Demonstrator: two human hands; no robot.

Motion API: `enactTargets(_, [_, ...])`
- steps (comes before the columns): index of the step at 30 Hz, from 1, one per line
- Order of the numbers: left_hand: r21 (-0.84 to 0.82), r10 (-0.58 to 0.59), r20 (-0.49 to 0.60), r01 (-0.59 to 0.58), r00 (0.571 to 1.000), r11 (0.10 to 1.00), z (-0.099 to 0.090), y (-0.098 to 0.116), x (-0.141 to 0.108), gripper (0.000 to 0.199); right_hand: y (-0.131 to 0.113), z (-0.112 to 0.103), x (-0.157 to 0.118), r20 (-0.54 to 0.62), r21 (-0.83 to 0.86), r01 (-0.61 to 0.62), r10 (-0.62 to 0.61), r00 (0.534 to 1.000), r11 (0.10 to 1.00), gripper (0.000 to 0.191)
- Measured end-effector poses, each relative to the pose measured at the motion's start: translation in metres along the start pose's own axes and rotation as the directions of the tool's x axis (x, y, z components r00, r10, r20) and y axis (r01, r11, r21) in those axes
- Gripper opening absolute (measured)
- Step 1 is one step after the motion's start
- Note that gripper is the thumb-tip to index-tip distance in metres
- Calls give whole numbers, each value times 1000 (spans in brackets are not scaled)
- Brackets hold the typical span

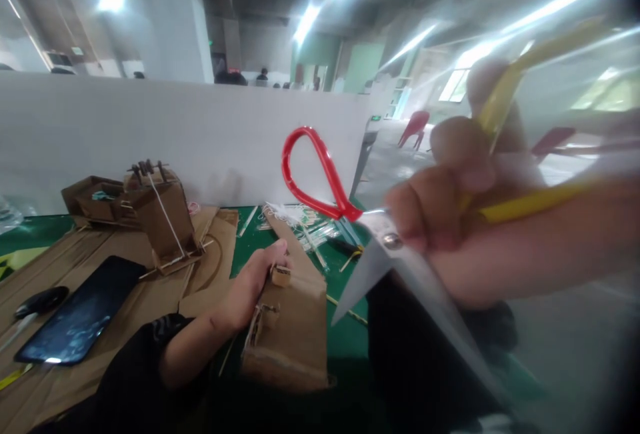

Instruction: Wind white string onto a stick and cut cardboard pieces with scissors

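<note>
My right hand (440,187), raised close to the camera at the right, is blurred and closed around yellow-handled pliers (530,207) and scissors. The scissors (393,241) have a red handle loop pointing up and left, and their blades are spread apart, pointing down. Lower in the middle, my left hand (260,281) rests against a long cardboard piece (295,327), its fingers by a small cardboard block (281,276). Those fingers are mostly hidden, so whether they grip the block is unclear.
On the left, a cardboard structure (167,221) with sticks and string stands on flat cardboard (220,254). A black phone (85,311) and a dark-handled tool (43,302) lie nearby. Sticks and white string (300,221) are scattered on the green table. A white partition (125,121) stands behind.
</note>
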State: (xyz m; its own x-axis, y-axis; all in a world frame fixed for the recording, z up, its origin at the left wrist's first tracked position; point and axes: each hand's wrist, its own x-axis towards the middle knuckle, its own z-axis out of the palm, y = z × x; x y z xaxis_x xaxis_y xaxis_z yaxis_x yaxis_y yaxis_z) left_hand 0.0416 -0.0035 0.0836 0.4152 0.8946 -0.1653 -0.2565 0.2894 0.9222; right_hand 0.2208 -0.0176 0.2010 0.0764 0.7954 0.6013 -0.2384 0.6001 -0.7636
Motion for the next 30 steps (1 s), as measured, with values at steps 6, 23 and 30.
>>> enactTargets(6, [-91,-45,3,45,999,995,-4,-4,3,48,-10,12,6,106,305,-4,-30,994,952,26])
enactTargets(23, [-62,13,-30,-15,999,998,6,-1,-2,42,-2,26,7,83,283,32,-57,995,959,54])
enactTargets(30, [-123,-24,-42,19,999,992,5,-2,0,41,1,25,5,111,248,52,-81,991,967,47])
